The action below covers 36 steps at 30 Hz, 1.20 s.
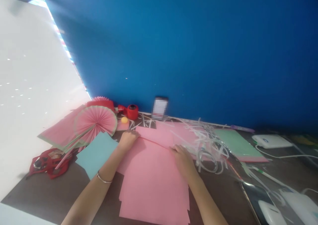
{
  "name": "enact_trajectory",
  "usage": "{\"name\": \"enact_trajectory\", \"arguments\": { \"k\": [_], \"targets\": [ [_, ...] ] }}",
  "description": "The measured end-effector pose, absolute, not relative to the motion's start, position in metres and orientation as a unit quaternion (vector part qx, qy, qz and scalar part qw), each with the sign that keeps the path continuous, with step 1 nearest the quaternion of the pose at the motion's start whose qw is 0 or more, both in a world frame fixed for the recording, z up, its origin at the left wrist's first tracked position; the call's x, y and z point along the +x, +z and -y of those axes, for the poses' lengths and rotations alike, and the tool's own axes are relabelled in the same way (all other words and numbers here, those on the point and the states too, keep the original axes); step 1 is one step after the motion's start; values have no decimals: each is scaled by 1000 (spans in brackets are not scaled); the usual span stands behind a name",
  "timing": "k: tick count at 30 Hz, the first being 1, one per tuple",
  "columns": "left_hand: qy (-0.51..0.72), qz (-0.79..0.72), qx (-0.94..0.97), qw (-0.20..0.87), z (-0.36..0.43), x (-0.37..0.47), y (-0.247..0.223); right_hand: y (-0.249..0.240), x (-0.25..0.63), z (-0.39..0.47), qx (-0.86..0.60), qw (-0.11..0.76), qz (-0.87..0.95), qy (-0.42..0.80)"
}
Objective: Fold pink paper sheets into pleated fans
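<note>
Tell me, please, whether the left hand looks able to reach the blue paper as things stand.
Probably yes: the blue paper lies by the left forearm, mostly uncovered, though the left hand touches pink paper.

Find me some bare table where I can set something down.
The widest bare patch of table is near left, between the red item, light blue sheets and left forearm. A smaller one lies between the right forearm and the dark flat device. Beside the right hand it's crowded, with white strips tangled over pink paper.
</note>
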<state>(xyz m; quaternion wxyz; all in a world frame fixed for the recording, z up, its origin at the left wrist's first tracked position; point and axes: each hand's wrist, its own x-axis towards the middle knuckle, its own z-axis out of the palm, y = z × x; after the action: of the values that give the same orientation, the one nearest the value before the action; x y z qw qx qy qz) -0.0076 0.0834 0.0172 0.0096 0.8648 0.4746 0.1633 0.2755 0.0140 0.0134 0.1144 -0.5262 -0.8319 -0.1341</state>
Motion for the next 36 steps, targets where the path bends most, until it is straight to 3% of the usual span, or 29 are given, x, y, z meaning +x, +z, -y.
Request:
{"name": "enact_trajectory", "arguments": {
  "k": [10, 23, 36],
  "targets": [
    [18, -574, 816, 61, -77, 5, 34, 17, 259, -7, -602, 89, 785, -117],
    [205, -588, 776, 103, -84, 6, 15, 1, 269, -22, -641, 255, 724, -9],
    [262, -469, 807, 244, -95, -15, 18, 9, 268, -16, -626, 227, 743, -64]
  ]
}}
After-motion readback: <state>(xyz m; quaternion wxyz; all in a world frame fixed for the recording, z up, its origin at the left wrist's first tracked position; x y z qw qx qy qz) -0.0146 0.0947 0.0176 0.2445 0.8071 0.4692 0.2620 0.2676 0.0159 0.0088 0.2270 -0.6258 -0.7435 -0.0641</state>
